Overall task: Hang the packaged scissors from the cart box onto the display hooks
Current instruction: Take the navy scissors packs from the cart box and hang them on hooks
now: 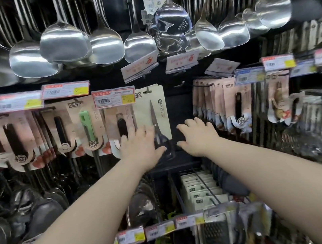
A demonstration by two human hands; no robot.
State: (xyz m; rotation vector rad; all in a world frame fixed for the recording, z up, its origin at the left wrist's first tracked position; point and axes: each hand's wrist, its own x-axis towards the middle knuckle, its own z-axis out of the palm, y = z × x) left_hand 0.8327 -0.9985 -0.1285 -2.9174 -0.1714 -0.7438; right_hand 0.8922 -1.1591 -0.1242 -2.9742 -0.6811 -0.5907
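Flat-fingered, left hand (140, 145) steadies the cream card pack of black-handled scissors (155, 112) hanging from its thin metal hook (147, 90) at twelve o'clock, right hand (197, 135) loose and empty at three o'clock; next, likely fetch another pack.

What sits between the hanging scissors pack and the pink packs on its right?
Head view: dark panel, one empty hook, and the right hand.

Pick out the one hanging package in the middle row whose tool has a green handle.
The green-handled pack, left of the scissors pack; its neighbours' handles are black.
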